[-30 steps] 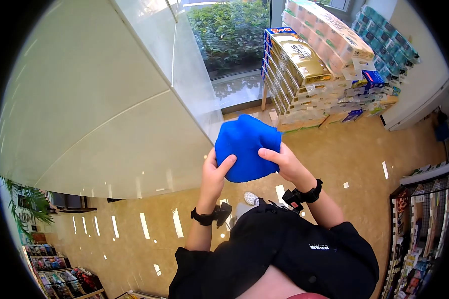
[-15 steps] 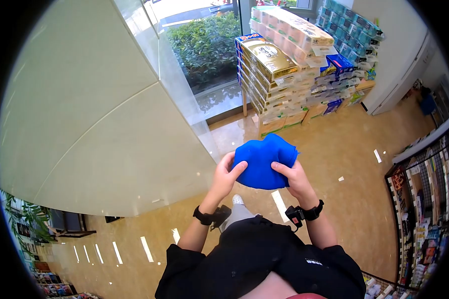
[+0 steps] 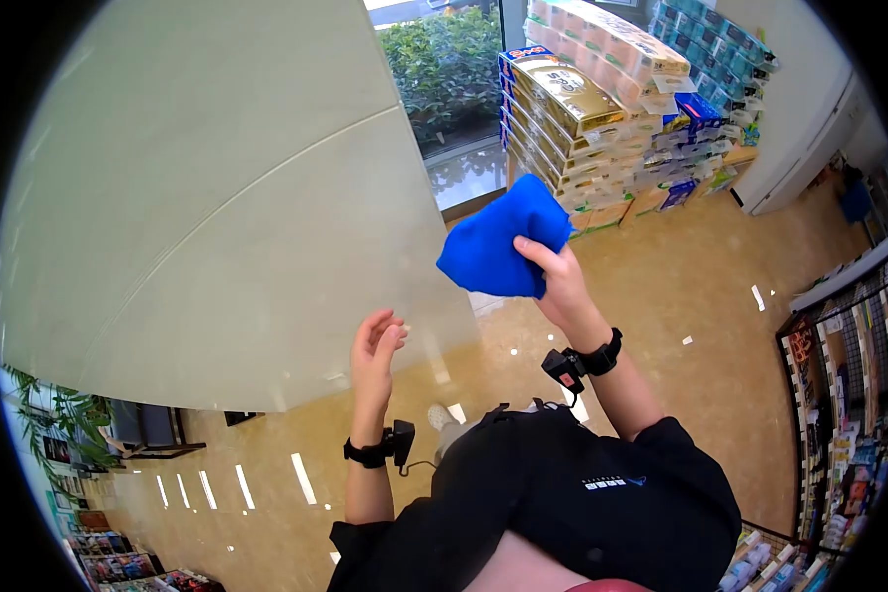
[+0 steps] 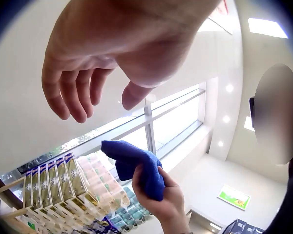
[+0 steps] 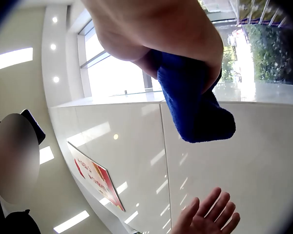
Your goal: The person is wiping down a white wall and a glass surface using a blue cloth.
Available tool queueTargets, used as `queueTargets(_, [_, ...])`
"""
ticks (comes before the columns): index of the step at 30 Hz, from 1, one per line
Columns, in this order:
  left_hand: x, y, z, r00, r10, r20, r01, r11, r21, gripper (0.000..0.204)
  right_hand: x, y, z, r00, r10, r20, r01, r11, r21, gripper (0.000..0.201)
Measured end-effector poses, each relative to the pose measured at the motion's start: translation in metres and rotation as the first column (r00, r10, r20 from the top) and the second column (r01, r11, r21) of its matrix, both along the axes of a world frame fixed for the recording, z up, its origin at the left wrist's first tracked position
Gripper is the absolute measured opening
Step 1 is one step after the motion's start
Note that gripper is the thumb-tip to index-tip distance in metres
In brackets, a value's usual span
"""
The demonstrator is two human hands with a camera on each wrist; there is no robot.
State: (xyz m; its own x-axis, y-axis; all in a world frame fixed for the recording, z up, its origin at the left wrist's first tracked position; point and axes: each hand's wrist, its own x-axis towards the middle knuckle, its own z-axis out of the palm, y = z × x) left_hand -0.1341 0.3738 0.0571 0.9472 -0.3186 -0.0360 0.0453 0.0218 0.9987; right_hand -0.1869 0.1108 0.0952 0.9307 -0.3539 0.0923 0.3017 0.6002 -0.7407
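My right hand (image 3: 562, 281) pinches a folded blue cloth (image 3: 493, 242) at its right side, thumb on top. The cloth is held up in front of the pale panelled wall (image 3: 217, 257), with its free end pointing left. In the right wrist view, the fuzzy lower end of the cloth (image 5: 200, 122) hangs below the fingers. Off to the left and nearer the body, my left hand (image 3: 373, 355) is empty, its fingers loosely bent. The left wrist view shows that left hand (image 4: 107, 53) apart from the cloth (image 4: 141, 163).
Beyond the cloth stand stacked packs of tissue paper (image 3: 572, 109) by a window (image 3: 439, 89). Shelves of goods (image 3: 849, 414) line the right side. A chair (image 3: 148, 426) and a plant (image 3: 64, 414) are at far left. Light patches mark the tan floor (image 3: 681, 276).
Both hands held the cloth before. The left hand has let go and drawn back left and down, while the right has raised the cloth up and toward the wall.
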Motion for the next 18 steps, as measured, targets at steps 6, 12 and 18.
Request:
queueTargets(6, [0.046, 0.103, -0.007, 0.999, 0.054, -0.004, -0.054, 0.997, 0.052, 0.031, 0.076, 0.06, 0.061, 0.961, -0.088, 0.263, 0.067, 0.994, 0.091, 0.033])
queueTargets(12, [0.097, 0.16, -0.011, 0.998, 0.041, 0.038, -0.042, 0.999, 0.029, 0.028, 0.14, 0.101, 0.045, 0.823, -0.518, 0.233, 0.551, 0.828, -0.107, 0.025])
queueTargets(18, [0.134, 0.177, -0.004, 0.995, -0.05, 0.092, 0.047, 0.998, 0.03, 0.025, 0.159, 0.11, 0.044, 0.665, -0.691, 0.283, 0.747, 0.618, -0.245, 0.019])
